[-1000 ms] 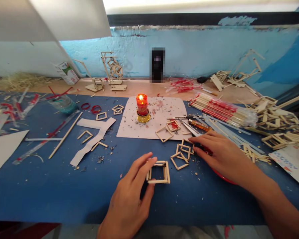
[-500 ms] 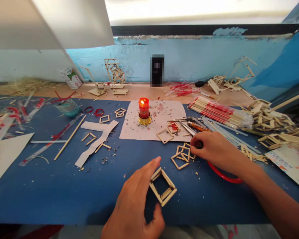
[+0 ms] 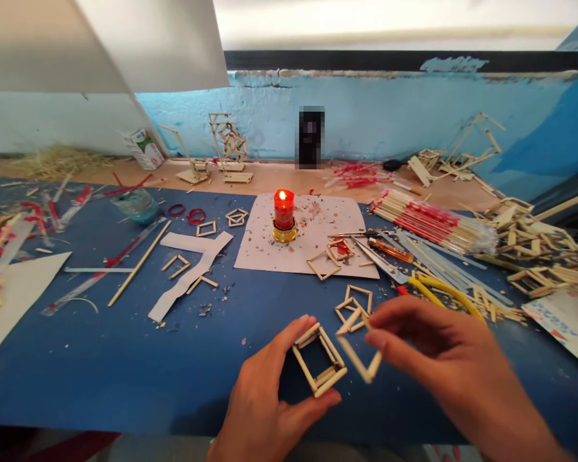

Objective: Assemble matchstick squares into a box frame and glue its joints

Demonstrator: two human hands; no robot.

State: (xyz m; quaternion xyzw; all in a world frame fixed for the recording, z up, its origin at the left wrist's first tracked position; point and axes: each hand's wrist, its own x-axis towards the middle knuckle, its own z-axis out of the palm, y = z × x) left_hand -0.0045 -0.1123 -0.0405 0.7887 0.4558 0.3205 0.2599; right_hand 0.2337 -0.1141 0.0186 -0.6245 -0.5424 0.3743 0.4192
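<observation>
My left hand [image 3: 264, 398] pinches a stacked square frame of wooden sticks [image 3: 319, 359], held tilted just above the blue table [image 3: 101, 359]. My right hand [image 3: 438, 353] pinches a single flat stick square [image 3: 359, 350] by its upper corner and holds it right beside the stacked frame, close to touching. Two more flat stick squares [image 3: 354, 305] lie on the table just behind both hands.
A lit red candle [image 3: 284, 215] stands on a white paper sheet [image 3: 308, 247] in the middle. Pliers with yellow handles [image 3: 438, 292], cutters and bundled sticks [image 3: 428, 221] lie to the right. Stick scraps, red rubber bands [image 3: 196, 216] and a cut paper strip [image 3: 192, 269] lie to the left.
My right hand picked one flat stick square off the table and brought it toward me, next to the stacked frame. My left hand lifted and tilted the stacked frame.
</observation>
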